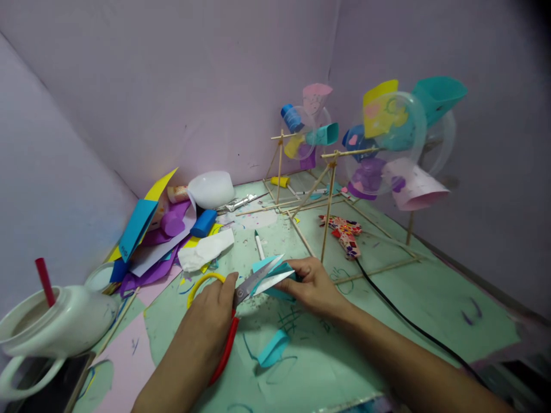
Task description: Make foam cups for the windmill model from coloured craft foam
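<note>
My left hand (210, 315) is closed around the handles of a pair of scissors (243, 292), one loop yellow and the other red. The blades are spread, with a piece of turquoise foam sheet or paper (279, 293) between them. My right hand (316, 284) pinches that piece at its right side, close to the blade tips. A curled turquoise scrap (275, 348) lies on the table just below the hands. Beyond the blades is a white marker (259, 245) with a dark green tip.
Two stick frames carry wheels with coloured cups, a near one (330, 212) and a far one (279, 166). A flower-patterned, gun-shaped tool (348, 232) trails a black cord (400, 315) rightward. At left are coloured sheets (138, 229), a crumpled white tissue (206, 250) and a white pot (81, 312).
</note>
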Action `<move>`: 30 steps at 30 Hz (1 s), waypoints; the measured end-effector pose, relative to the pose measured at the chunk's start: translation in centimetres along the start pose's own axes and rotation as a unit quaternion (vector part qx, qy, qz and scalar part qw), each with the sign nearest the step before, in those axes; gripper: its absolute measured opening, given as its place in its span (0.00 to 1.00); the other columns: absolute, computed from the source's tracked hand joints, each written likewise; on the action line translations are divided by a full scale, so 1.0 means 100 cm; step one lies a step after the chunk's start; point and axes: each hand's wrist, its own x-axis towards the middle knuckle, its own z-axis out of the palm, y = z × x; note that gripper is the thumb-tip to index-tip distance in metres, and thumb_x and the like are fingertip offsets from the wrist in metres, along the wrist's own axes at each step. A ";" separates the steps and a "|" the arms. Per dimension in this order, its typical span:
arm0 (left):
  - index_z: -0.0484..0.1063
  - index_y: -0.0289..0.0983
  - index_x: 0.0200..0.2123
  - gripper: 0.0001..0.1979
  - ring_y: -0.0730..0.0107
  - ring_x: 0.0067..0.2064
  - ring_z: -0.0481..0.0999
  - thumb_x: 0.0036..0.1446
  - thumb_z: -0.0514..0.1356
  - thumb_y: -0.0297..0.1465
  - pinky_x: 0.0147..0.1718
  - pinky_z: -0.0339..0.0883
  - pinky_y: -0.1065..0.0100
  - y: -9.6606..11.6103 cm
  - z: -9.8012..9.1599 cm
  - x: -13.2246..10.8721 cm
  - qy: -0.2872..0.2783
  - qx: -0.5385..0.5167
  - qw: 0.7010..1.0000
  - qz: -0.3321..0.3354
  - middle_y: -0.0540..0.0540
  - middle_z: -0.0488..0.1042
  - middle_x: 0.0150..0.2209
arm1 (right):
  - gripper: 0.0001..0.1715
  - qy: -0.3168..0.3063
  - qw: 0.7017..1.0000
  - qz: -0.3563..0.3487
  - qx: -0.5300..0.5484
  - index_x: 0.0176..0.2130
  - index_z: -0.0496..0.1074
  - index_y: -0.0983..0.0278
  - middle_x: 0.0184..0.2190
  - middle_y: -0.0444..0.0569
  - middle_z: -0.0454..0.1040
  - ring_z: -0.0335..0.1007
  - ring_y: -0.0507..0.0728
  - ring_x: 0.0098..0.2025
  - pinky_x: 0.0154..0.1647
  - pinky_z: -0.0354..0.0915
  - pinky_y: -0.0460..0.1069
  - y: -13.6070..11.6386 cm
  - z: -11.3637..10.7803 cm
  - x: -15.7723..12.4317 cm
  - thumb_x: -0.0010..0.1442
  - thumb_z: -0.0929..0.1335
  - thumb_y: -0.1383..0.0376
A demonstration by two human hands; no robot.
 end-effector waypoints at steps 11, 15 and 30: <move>0.56 0.33 0.60 0.26 0.52 0.46 0.74 0.57 0.44 0.22 0.44 0.67 0.53 0.010 -0.019 -0.004 -0.103 0.080 0.992 -0.003 0.34 0.72 0.47 | 0.08 0.012 1.000 0.004 0.017 0.31 0.80 0.65 0.24 0.43 0.75 0.68 0.51 0.27 0.29 0.64 0.44 0.007 0.003 -0.002 0.50 0.69 0.65; 0.58 0.33 0.59 0.25 0.51 0.44 0.76 0.57 0.44 0.23 0.42 0.68 0.53 0.008 -0.019 -0.004 -0.108 0.081 0.991 0.009 0.33 0.73 0.46 | 0.08 0.007 1.000 0.010 0.018 0.31 0.79 0.65 0.24 0.43 0.74 0.67 0.52 0.27 0.29 0.64 0.44 0.007 0.004 -0.001 0.50 0.70 0.64; 0.69 0.42 0.44 0.15 0.66 0.34 0.77 0.55 0.48 0.27 0.32 0.68 0.70 0.004 -0.015 -0.003 -0.008 -0.074 0.997 0.031 0.50 0.77 0.32 | 0.18 0.052 0.993 0.088 0.060 0.23 0.73 0.68 0.17 0.41 0.65 0.58 0.48 0.20 0.20 0.58 0.43 0.014 0.001 0.003 0.44 0.73 0.55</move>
